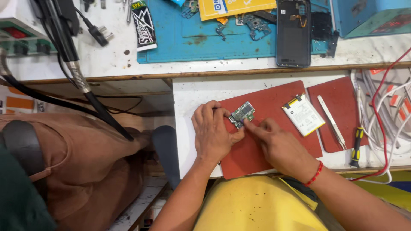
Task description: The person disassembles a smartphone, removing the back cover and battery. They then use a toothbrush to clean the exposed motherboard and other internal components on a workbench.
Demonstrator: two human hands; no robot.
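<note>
A small green circuit board (242,113) lies on a red mat (274,100) on a pull-out white shelf. My left hand (212,131) curls around the board's left edge and holds it in place. My right hand (278,144), with a red thread band at the wrist, presses its fingertips against the board's lower right edge. Whether a small tool sits between those fingers is hidden.
A white phone battery (303,114), tweezers (332,121) and a black-and-yellow screwdriver (356,146) lie right of my hands. White and red cables (385,111) pile at the far right. Above, a blue mat (205,38) holds an opened phone (293,32) and parts. A person in brown (85,171) sits at left.
</note>
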